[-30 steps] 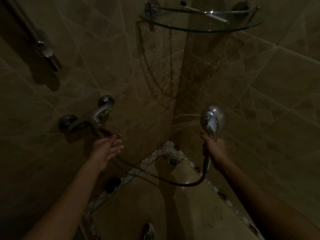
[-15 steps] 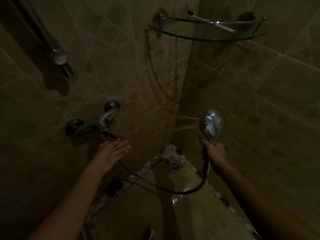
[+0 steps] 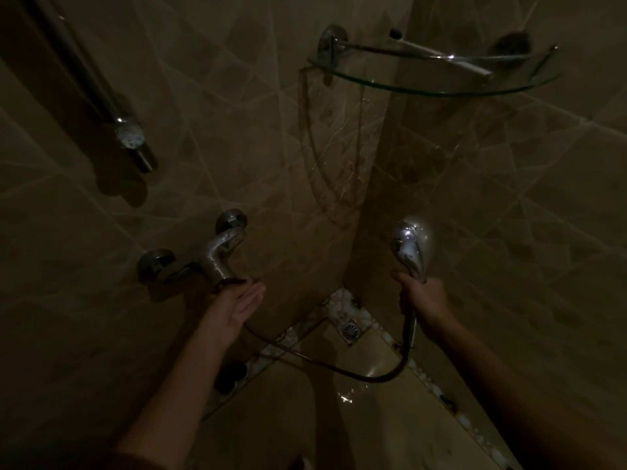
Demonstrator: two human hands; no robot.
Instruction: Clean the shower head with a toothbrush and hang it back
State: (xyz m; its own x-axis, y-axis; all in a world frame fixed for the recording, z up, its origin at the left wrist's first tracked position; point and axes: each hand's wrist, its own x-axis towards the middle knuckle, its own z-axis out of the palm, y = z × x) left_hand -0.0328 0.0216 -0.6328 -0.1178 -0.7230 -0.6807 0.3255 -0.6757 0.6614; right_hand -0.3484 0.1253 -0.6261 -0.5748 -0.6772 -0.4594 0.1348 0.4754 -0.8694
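Shower head (image 3: 409, 247) up in the right hand (image 3: 424, 300), chrome back toward the camera, face turned to the tiled corner; fingers clamped round its handle just below the head. Hose (image 3: 339, 368) drops from under that fist, sags in a loop above the floor and runs left to the underside of the mixer tap (image 3: 217, 256) on the left wall. Left hand (image 3: 234, 307) right beneath the tap, palm up, fingers apart and stretched out flat, gripping nothing; whether they touch the tap's lever is too dark to tell. Floor drain (image 3: 351, 330) sits in the corner between the two hands, wet glints on the floor in front of it. Higher up, a glass corner shelf (image 3: 441, 86) with a toothbrush (image 3: 444, 57) lying across it. Far left, the slide rail (image 3: 84, 72) with its empty holder (image 3: 130, 137)
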